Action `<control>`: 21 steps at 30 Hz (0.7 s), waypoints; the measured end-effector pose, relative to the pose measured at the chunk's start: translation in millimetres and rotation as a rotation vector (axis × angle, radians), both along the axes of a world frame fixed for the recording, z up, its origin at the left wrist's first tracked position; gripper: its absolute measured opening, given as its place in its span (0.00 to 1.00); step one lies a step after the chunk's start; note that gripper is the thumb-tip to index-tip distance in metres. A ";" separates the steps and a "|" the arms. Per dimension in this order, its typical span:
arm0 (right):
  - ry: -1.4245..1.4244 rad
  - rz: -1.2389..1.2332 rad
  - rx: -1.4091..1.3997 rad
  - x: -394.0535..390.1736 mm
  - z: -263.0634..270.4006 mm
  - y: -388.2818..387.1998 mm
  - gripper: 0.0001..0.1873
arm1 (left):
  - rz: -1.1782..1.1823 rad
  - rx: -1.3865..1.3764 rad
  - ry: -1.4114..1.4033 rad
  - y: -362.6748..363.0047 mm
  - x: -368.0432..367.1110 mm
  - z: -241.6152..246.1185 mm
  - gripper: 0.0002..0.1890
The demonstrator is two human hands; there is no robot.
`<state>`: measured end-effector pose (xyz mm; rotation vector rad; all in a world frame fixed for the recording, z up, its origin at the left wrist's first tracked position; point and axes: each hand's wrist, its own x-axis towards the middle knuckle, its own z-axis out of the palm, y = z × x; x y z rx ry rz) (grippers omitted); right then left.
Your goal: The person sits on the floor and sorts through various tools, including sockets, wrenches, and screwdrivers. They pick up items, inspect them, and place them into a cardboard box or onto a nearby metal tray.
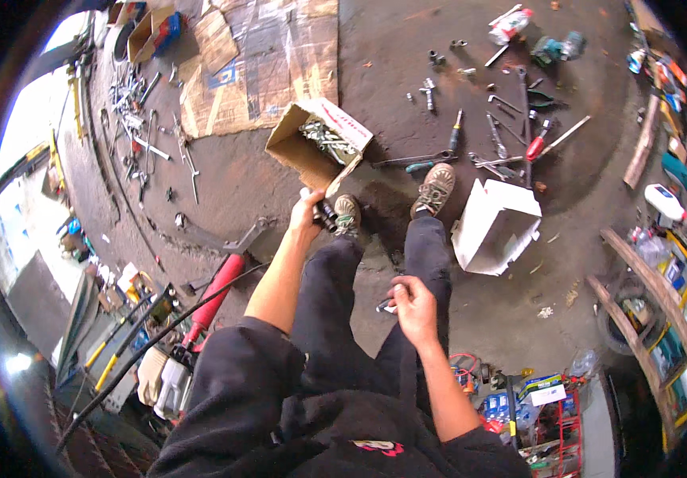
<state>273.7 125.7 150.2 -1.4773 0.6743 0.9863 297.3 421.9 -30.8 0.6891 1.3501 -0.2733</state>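
Note:
My left hand (307, 214) grips several dark and bright metal sockets (325, 216) beside the near edge of an open cardboard box (286, 149). Inside that box lie loose metal sockets or similar small parts (326, 140). Whether my fingers also hold the box flap, I cannot tell. My right hand (413, 302) is curled around a small metal piece (386, 306), probably a socket, in front of my right thigh. A second box, white and open (492, 230), stands right of my right shoe. Beyond my feet lie a screwdriver (456, 130) and a red-handled ratchet (538, 142).
Wrenches and pliers (539, 98) lie on the floor at front right, near a teal cordless power tool (558, 48). More tools (131, 98) are heaped at the left. Flattened cardboard (289, 54) covers the floor ahead. A dark hose (158, 340) crosses at lower left.

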 end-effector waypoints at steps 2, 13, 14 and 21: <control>0.057 0.022 0.029 25.1 -11.2 -6.3 0.08 | 0.036 0.098 0.034 -7.4 18.4 -22.3 0.09; 0.025 0.217 -0.117 112.2 -129.7 -47.5 0.09 | -1.058 0.922 0.382 55.4 92.0 -97.9 0.53; 0.015 0.140 -0.163 118.5 -141.9 -45.5 0.09 | -1.088 0.986 0.466 41.3 97.5 -89.5 0.53; -0.480 0.358 -0.138 184.9 -274.3 -10.0 0.19 | -0.327 0.339 0.287 85.2 15.4 -148.4 0.50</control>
